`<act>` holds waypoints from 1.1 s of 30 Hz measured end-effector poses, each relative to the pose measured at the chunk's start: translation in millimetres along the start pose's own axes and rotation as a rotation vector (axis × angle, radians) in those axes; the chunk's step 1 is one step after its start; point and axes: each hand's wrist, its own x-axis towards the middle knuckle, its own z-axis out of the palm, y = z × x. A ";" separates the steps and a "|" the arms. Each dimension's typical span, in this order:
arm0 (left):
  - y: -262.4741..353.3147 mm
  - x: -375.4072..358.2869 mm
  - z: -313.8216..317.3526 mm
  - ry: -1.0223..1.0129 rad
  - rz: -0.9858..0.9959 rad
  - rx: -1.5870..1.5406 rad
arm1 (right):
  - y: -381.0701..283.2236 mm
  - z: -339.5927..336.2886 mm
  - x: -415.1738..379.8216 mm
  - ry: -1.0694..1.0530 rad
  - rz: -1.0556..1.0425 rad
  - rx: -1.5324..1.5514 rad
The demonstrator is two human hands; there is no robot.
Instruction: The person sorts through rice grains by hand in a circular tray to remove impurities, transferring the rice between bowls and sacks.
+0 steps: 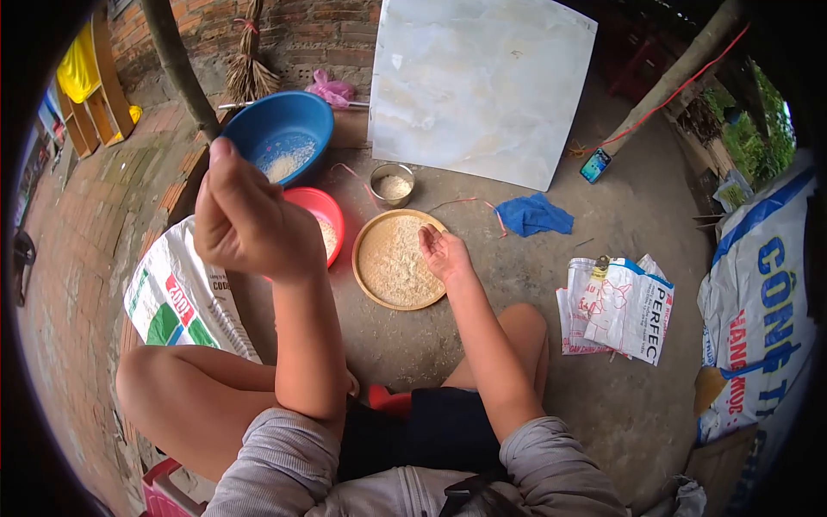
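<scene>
Ground: you sit low over a bare concrete floor [517, 345] in a yard, with a brick wall behind and brick paving on your left.
Round tray: the flat woven tray [399, 258] lies on the floor straight ahead of your knees, spread with pale, crumbly grain.
Right hand: your right hand [444, 252] rests on the tray's right edge, fingers loosely curled down into the grain; you grip nothing that shows.
Left hand: your left hand [245, 222] is raised well above the floor, closed with the fingertips pinched; whatever it holds is too small to tell.
Red bowl: the red bowl [323, 215] sits just beside the tray's left edge, some pale grain inside, partly hidden by your left hand.
Blue basin: the blue basin [280, 129] stands behind the red bowl with a thin layer of grain at its bottom.
Metal cup: the small metal cup [393, 183] stands just behind the tray, filled with grain.
Hard to read: the printed sack [177, 297] on your left is cut off by your arm and knee.
</scene>
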 end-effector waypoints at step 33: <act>-239.7 -258.1 -220.2 -1.365 -0.633 1.057 | 12.2 -66.0 60.9 0.033 0.225 -0.309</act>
